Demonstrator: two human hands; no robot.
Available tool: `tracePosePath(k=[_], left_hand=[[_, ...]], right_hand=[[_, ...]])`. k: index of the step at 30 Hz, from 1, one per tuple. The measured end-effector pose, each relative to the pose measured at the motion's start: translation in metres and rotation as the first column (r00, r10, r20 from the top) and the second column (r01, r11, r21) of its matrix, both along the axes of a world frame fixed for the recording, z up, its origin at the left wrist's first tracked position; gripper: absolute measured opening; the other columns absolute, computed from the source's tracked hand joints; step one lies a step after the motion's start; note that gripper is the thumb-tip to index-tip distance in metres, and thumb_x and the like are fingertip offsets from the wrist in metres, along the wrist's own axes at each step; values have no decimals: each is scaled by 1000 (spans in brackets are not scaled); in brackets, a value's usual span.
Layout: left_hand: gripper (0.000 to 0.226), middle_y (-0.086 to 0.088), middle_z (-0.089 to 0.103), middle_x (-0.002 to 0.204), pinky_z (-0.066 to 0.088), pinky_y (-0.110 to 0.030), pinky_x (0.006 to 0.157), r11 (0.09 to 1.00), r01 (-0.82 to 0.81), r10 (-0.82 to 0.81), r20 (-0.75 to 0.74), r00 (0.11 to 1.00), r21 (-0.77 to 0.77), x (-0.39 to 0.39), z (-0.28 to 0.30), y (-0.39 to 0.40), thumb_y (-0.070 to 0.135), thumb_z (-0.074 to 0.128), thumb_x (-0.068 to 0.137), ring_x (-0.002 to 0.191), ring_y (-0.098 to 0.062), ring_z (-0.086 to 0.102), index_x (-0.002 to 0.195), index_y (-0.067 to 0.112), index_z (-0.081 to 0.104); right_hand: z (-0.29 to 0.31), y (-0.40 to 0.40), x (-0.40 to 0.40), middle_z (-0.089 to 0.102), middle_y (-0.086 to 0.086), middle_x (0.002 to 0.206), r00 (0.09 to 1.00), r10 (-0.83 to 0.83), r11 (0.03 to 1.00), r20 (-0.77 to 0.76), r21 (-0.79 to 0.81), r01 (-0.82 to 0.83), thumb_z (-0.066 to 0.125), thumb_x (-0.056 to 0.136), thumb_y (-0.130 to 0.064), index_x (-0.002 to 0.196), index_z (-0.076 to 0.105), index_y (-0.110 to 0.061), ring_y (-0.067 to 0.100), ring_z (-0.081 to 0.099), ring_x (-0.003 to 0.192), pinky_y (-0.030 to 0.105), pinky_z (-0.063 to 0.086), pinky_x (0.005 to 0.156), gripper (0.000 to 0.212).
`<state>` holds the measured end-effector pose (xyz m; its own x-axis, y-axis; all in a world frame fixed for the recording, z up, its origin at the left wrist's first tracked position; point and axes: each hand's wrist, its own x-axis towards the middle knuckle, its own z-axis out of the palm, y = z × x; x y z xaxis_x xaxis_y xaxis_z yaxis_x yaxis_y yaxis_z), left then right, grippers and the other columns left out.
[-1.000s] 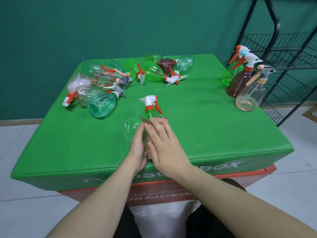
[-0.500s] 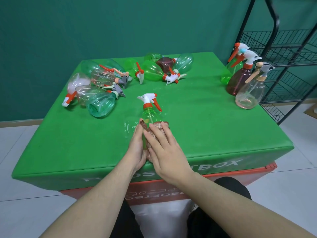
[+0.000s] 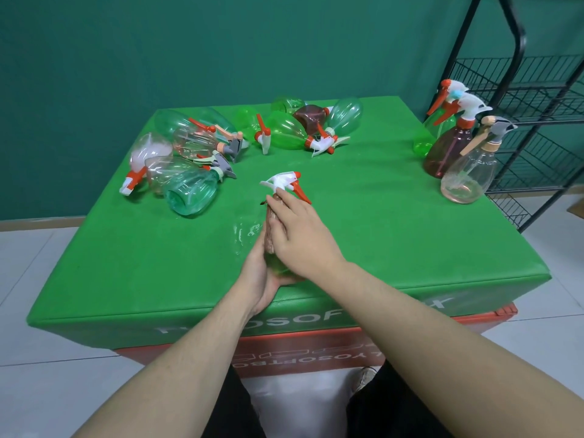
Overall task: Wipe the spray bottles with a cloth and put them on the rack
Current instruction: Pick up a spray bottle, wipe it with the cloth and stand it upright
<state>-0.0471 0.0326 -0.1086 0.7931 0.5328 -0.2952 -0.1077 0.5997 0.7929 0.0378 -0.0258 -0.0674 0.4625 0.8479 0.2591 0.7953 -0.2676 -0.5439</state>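
Observation:
A green spray bottle with a white and orange trigger head lies tilted over the middle of the green table. My left hand grips its base from the left. My right hand lies over the upper body, fingers reaching the neck, and holds a brownish cloth against the plastic. Much of the bottle is hidden under both hands. The black wire rack stands to the right of the table.
Three bottles stand upright at the table's right edge: green, brown and clear. Several bottles lie at the back left and back middle. Wet spots glisten left of my hands.
My right hand has slid with the cloth up the bottle from its body to its neck. My left hand has shifted down to the base, nearer the table's front edge.

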Motion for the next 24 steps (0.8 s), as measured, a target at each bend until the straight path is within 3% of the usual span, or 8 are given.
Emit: tracePosePath(k=[3,6,10,13,17,22,24], left_hand=[[41,3,78,114,55,-59,91,1000,-5,5,-16,1000,-7,-1,0,0,49,29,110,102,-18,75,120,36,67],[42,3,77,118,56,-56,87,1000,-13,13,-13,1000,-20,-2,-2,-1,51,30,109,105,-18,74,121,35,67],[43,5,75,123,61,-35,73,998,-46,47,8,999,-39,0,-7,-1,49,32,109,109,-10,72,128,31,65],[51,-2,72,130,60,-26,81,997,-46,48,25,999,-63,1,-10,1,48,32,109,117,-13,69,137,17,61],[62,-10,68,136,58,-28,92,998,-49,49,12,999,-46,1,-12,1,53,31,108,125,-21,65,136,9,63],[71,-15,76,116,62,-31,88,1000,-3,3,-18,1000,-15,0,-14,1,65,36,101,105,-24,74,103,12,83],[74,-17,74,119,62,-35,90,1000,-11,11,-54,998,-1,-1,-11,3,71,58,88,107,-28,74,120,8,75]], right_hand=[[4,4,1,30,2,164,996,-34,999,-77,-18,33,40,107,-27,153,42,-17,26,35,143,34,26,119,48],[-3,0,-3,31,4,164,997,-34,999,-68,-1,34,38,106,-27,152,43,-14,26,34,145,36,26,121,48],[-19,-14,-13,39,10,159,999,-11,996,51,85,6,37,104,-24,148,48,-7,27,35,144,39,24,123,48],[-31,-25,-15,42,14,155,990,-8,992,143,127,-10,33,104,-25,147,48,-5,32,35,144,45,26,122,50],[-46,-38,-21,35,11,160,969,21,996,245,84,-43,32,105,-28,152,43,-11,36,24,151,52,25,122,51],[-63,-51,-26,32,6,163,925,83,990,370,79,-120,41,103,-24,153,40,-14,38,20,152,58,24,121,51],[-67,-56,-27,31,4,163,910,103,987,402,74,-145,43,102,-23,154,40,-16,37,20,153,57,22,122,52]])
